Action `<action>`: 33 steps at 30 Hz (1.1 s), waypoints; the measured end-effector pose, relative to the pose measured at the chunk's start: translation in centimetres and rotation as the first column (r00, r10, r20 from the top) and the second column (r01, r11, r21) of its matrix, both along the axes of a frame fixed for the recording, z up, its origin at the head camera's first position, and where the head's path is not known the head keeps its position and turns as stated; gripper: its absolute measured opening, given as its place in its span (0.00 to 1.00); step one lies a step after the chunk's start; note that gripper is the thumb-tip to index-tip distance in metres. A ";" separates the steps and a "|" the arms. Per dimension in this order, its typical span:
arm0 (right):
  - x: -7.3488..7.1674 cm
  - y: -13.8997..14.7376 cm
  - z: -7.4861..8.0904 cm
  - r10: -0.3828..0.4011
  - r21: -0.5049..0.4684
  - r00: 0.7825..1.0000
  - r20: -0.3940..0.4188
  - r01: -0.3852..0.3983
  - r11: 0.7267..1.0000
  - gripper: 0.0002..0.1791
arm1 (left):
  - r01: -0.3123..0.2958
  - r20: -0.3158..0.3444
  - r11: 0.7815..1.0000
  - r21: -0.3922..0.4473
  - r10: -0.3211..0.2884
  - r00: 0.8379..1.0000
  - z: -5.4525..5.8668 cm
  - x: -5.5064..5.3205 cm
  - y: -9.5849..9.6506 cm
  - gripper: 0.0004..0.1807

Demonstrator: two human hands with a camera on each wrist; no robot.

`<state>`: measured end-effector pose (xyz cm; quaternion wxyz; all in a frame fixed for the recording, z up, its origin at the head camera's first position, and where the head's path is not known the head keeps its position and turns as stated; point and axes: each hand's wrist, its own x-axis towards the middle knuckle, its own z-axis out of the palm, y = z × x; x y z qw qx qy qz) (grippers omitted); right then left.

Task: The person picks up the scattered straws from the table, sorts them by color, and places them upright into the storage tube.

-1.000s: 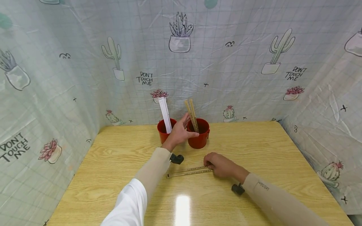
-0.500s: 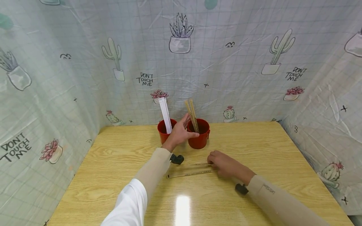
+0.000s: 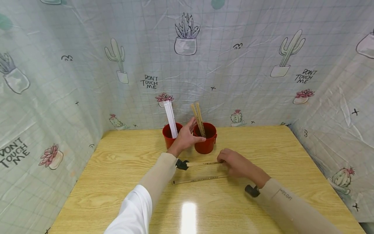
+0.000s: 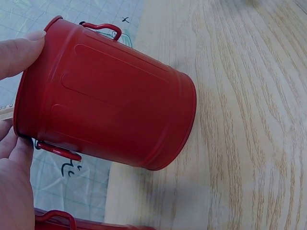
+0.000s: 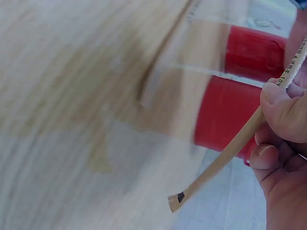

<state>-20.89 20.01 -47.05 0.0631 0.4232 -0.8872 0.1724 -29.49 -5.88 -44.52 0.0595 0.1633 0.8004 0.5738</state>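
Two hands: left (image 3: 187,136) steadies bucket (image 3: 205,139) (right (image 3: 235,162) pinches stick (image 3: 204,163)).

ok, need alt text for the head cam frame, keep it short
A person's right hand pinches a thin wooden stick just above a wooden table, while the left hand grips a red bucket holding two similar sticks. A second red bucket holds white strips, and another stick lies on the table.
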 end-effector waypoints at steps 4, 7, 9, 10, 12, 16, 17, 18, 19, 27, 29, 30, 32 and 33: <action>0.0 0.0 0.7 -0.005 -0.090 1.000 0.004 0.005 0.996 0.14 | 0.003 -0.010 1.000 -0.004 -0.003 1.000 -0.1 0.0 -0.1 0.60; -0.1 -0.2 0.9 -0.005 -0.158 1.000 -0.013 0.003 0.987 0.14 | 0.007 -0.011 1.000 0.000 -0.007 1.000 -0.1 0.1 -0.2 0.60; -0.1 -0.4 1.1 -0.009 -0.210 1.000 -0.014 0.006 0.978 0.14 | 0.008 -0.013 1.000 0.001 -0.008 1.000 -0.1 0.2 -0.2 0.60; -0.1 -0.5 1.2 -0.006 -0.237 1.000 -0.018 0.002 0.972 0.14 | 0.009 -0.014 1.000 0.004 -0.009 1.000 0.0 0.2 -0.2 0.60; -0.1 -0.7 1.4 0.002 -0.295 1.000 -0.014 -0.006 0.955 0.14 | 0.011 -0.016 1.000 0.015 -0.011 1.000 0.0 0.2 -0.2 0.60; -0.3 -1.3 2.0 0.013 -0.395 1.000 0.008 -0.009 0.919 0.14 | 0.023 -0.025 0.999 0.040 -0.022 0.999 -0.1 0.2 -0.2 0.61; -0.4 -1.4 2.2 0.011 -0.418 1.000 0.024 0.000 0.908 0.14 | 0.025 -0.029 0.999 0.042 -0.023 0.999 -0.2 0.1 -0.2 0.61; -0.5 -1.5 2.4 0.005 -0.436 0.999 0.038 0.012 0.900 0.13 | 0.026 -0.032 0.999 0.044 -0.024 0.999 -0.2 0.1 -0.2 0.61; -0.6 -1.6 2.7 -0.005 -0.453 0.998 0.059 0.032 0.891 0.13 | 0.025 -0.036 0.999 0.040 -0.024 0.999 -0.2 0.1 -0.2 0.61; -1.5 -2.6 4.8 -0.075 -0.559 0.968 0.241 0.202 0.804 0.04 | 0.023 -0.034 1.000 0.020 -0.022 0.999 -0.1 0.4 -0.3 0.60; -1.8 -3.0 5.4 -0.098 -0.574 0.958 0.270 0.242 0.782 0.02 | 0.022 -0.029 1.000 0.017 -0.022 0.999 -0.1 0.4 -0.3 0.60; -1.9 -3.2 5.7 -0.107 -0.583 0.954 0.281 0.258 0.771 0.02 | 0.021 -0.025 1.000 0.016 -0.021 0.999 -0.2 0.4 -0.3 0.60; -2.3 -3.6 6.3 -0.119 -0.608 0.947 0.297 0.284 0.742 0.02 | 0.021 -0.019 1.000 0.017 -0.021 1.000 -0.2 0.4 -0.3 0.61; -2.4 -3.9 6.7 -0.119 -0.622 0.945 0.304 0.292 0.727 0.02 | 0.021 -0.018 1.000 0.017 -0.021 1.000 -0.2 0.5 -0.3 0.61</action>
